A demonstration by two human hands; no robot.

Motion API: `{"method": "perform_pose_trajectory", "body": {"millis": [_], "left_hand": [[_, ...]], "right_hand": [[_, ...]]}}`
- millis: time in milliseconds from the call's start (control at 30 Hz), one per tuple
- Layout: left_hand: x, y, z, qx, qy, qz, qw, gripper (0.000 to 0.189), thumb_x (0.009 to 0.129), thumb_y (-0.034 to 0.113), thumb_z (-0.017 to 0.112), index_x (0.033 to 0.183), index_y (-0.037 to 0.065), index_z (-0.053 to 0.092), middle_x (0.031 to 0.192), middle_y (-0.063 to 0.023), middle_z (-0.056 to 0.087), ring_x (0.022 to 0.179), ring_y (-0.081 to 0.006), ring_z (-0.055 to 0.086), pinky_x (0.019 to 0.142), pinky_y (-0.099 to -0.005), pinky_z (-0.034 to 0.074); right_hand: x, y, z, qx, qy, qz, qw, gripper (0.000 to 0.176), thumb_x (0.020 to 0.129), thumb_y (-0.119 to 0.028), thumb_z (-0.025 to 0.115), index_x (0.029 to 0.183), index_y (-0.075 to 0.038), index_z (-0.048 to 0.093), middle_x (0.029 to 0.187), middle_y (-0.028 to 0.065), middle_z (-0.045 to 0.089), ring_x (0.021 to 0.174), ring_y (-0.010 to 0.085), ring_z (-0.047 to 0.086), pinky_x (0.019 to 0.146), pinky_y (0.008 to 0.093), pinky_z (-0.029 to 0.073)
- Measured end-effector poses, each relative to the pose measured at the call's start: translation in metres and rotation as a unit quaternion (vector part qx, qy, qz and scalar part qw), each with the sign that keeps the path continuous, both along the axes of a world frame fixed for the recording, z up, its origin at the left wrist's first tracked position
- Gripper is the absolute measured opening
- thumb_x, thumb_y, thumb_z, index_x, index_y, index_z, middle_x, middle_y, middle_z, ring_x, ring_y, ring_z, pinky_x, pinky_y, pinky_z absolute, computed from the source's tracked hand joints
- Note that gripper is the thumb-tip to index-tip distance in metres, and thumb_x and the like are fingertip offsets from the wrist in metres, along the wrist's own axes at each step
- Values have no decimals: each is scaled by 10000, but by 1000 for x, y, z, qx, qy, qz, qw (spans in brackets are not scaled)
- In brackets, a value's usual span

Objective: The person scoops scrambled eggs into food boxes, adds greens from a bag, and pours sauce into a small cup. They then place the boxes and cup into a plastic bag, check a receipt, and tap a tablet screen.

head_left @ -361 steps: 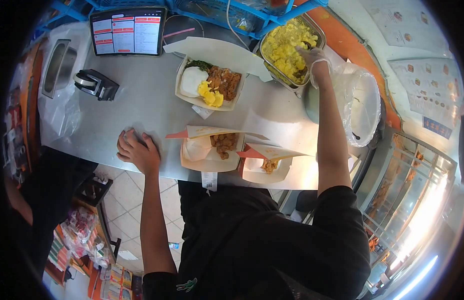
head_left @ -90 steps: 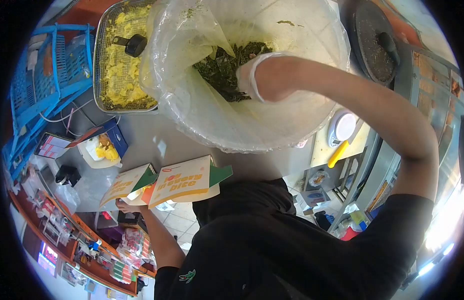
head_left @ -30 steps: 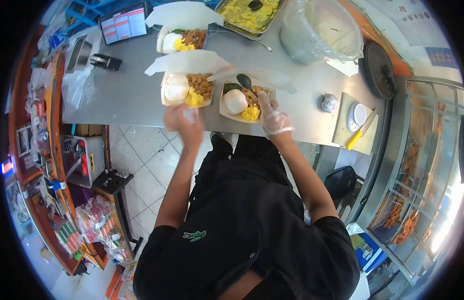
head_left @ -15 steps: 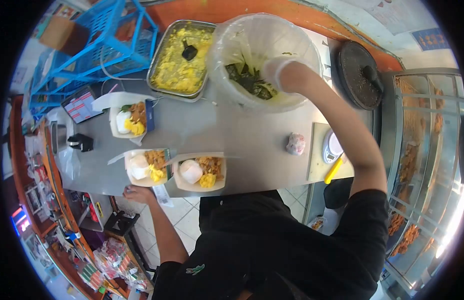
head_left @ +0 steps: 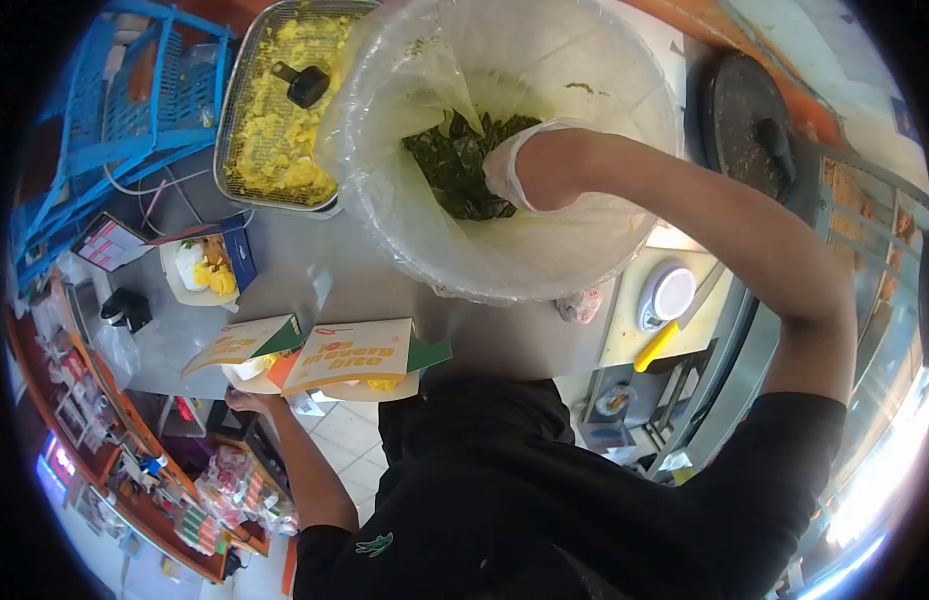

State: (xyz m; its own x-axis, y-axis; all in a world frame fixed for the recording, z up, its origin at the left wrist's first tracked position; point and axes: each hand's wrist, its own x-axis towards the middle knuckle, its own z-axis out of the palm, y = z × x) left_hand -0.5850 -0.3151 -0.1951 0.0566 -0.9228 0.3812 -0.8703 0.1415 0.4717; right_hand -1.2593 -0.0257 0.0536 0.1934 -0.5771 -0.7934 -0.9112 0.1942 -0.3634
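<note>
Right hand, gloved, is buried in greens in the far tub; grip hidden, can't tell. Left hand is well apart at the near counter edge, grip unclear. Near boxes have lids flopped over, probably awaiting greens. Left box looks filled.

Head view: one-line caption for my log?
Gloved right hand reaches into a plastic-lined tub of dark greens; left hand sits at the counter edge by two meal boxes.

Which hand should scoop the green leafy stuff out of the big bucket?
The right. That gloved right hand is down inside the plastic-lined bucket, right on the greens. The bare left hand is far off at the counter edge, by the food boxes.
</note>
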Motion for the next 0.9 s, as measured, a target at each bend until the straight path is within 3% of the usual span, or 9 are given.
{"method": "perform_pose_trajectory", "body": {"millis": [67, 267, 367, 467, 567, 700, 767, 867, 900], "left_hand": [[1, -3, 2, 1, -2, -10, 1000, 639, 960, 532, 618, 1274, 5, 437, 1287, -197, 393, 1226, -363, 437, 1059, -520, 409], [2, -6, 3, -2, -2, -24, 1000, 609, 937, 475, 665, 1268, 16, 441, 1268, -188, 383, 1201, -349, 451, 1037, -506, 454], [2, -5, -1, -7, 2, -19, 1000, 597, 925, 447, 689, 1265, 21, 443, 1259, -184, 378, 1188, -342, 458, 1026, -500, 476], [7, -4, -12, -20, 14, -16, 1000, 588, 914, 418, 713, 1262, 27, 445, 1250, -180, 373, 1175, -334, 466, 1015, -493, 498], [6, 1, -9, -23, -88, -6, 996, 644, 986, 561, 572, 1258, -13, 463, 1322, -231, 423, 1235, -404, 415, 1097, -546, 325], [-12, 5, 3, -20, -32, 36, 999, 729, 1005, 672, 435, 1236, -18, 478, 1312, -251, 444, 1305, -409, 399, 1094, -537, 341], [-14, 6, -1, -28, -22, 18, 999, 695, 987, 623, 524, 1250, -18, 466, 1319, -267, 445, 1309, -402, 410, 1091, -535, 360], [-6, 10, -1, -84, -429, -49, 898, 640, 900, 484, 677, 1284, 21, 457, 1492, -294, 318, 1392, -448, 337, 1128, -575, 326], [13, -5, -40, -29, -359, 2, 933, 625, 941, 480, 623, 1341, 35, 444, 1542, -281, 271, 1424, -463, 282, 1140, -618, 272]], "right_hand": [[-2, -2, -19, 17, -8, 23, 1000, 248, 890, -79, 594, 1078, 22, 719, 983, 220, 720, 942, 401, 689, 819, 451, 544], [-16, 8, 5, -82, -111, -161, 977, 325, 973, -155, 544, 1232, -40, 703, 1118, 201, 715, 1056, 366, 676, 938, 423, 532], [-16, 12, 32, -77, -50, -175, 980, 307, 994, -177, 546, 1235, -80, 711, 1088, 183, 723, 1002, 355, 683, 910, 431, 534], [-16, 44, 45, -260, 10, -223, 940, 296, 1022, -216, 546, 1232, -100, 719, 1021, 176, 720, 896, 331, 669, 859, 425, 527], [-6, 57, 79, -242, 79, -321, 912, 276, 1031, -220, 573, 1215, -86, 728, 956, 126, 675, 813, 234, 620, 762, 364, 504], [14, 80, 122, -249, 108, -431, 861, 262, 1011, -195, 629, 1216, -66, 727, 822, 35, 556, 740, 112, 522, 671, 279, 440], [14, 101, 129, -271, 135, -439, 846, 266, 1000, -183, 654, 1225, -61, 723, 772, -3, 501, 721, 77, 481, 643, 255, 415], [17, 131, 124, -247, -1, -546, 800, 301, 1006, -169, 640, 1253, -10, 698, 764, -23, 506, 737, 56, 464, 633, 231, 389], [18, 132, 122, -219, -36, -542, 810, 306, 1010, -157, 628, 1261, 6, 691, 774, -33, 512, 736, 49, 458, 621, 218, 373]]}}
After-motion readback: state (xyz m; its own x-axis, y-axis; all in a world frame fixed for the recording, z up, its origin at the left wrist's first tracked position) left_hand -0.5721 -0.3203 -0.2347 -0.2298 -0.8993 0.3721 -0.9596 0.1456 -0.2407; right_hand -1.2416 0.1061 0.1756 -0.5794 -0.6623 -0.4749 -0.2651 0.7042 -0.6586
